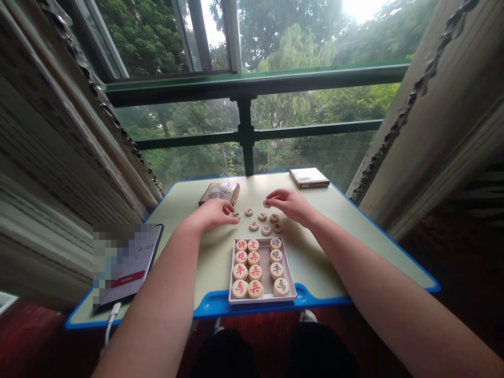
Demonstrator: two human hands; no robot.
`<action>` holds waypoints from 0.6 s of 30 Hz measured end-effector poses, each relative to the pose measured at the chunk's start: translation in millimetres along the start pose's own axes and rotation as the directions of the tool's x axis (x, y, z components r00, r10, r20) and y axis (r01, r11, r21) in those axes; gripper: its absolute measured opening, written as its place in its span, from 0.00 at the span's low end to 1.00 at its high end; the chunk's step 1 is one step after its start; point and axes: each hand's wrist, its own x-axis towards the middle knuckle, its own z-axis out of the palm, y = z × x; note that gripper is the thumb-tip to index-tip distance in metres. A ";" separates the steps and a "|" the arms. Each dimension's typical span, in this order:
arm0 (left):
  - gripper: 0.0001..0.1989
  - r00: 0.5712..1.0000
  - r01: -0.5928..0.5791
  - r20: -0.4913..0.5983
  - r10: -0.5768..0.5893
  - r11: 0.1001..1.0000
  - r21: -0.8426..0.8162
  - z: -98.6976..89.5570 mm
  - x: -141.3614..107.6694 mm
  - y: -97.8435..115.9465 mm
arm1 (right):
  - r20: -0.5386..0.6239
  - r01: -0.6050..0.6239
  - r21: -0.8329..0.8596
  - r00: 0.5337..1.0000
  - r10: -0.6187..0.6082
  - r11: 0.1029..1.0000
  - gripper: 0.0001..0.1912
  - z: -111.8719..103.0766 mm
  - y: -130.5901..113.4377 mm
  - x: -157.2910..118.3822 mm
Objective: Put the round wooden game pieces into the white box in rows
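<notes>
Several round wooden chess pieces (pixel 262 216) with dark characters lie loose on the pale table. At their left, my left hand (pixel 214 214) is open, its fingers apart beside a piece (pixel 236 216) near the fingertips. My right hand (pixel 288 203) reaches in from the right, thumb and fingers pinched on a piece (pixel 266 203) at the back of the group. In front stands a white box (pixel 263 301) with two columns of red-character pieces (pixel 255 272) on its left and one column of black-character pieces (pixel 276 270) on its right.
A brown box (pixel 218 193) sits behind my left hand, and a flat box (pixel 309 177) at the back right. A tablet (pixel 134 268) with a white cable (pixel 112 317) lies at the left edge. A blue tray rim (pixel 208 304) runs along the front.
</notes>
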 end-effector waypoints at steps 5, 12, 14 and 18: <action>0.15 0.998 -0.024 -0.050 0.029 0.996 0.090 6.4 -0.3 1.5 | 0.168 0.081 -0.214 0.985 -0.045 0.974 0.06 -0.3 -4.6 -4.9; 0.11 0.999 -0.047 -0.018 0.048 0.997 0.057 11.2 3.1 2.0 | 0.260 0.231 -0.361 0.955 -0.141 0.903 0.06 2.3 -2.1 -5.0; 0.12 0.997 -0.069 -0.040 0.069 0.998 0.014 11.0 2.7 4.4 | 0.262 0.223 -0.389 0.957 -0.125 0.894 0.06 2.2 0.1 -3.8; 0.14 0.992 -0.115 -0.054 0.112 0.991 -0.061 10.3 2.0 10.7 | 0.293 0.233 -0.392 0.949 -0.119 0.890 0.06 1.8 -0.6 -4.5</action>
